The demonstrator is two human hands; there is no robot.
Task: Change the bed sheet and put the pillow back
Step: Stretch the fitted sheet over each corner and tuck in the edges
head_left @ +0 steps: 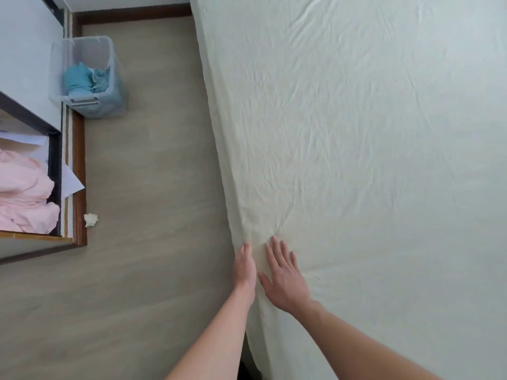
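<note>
A pale cream bed sheet [356, 133] covers the mattress and fills the right side of the view, creased near its left edge. My right hand [284, 275] lies flat on the sheet close to that edge, fingers straight and spread. My left hand [244, 266] is against the side edge of the mattress, fingers straight along the sheet's fold; its fingertips are partly hidden by the cloth. No pillow is in view.
A clear plastic bin [87, 78] with teal cloth stands on the beige floor [153, 187] by the wall. An open cabinet at left holds pink fabric [24, 193]. A crumpled white scrap [91, 220] lies on the floor beside it.
</note>
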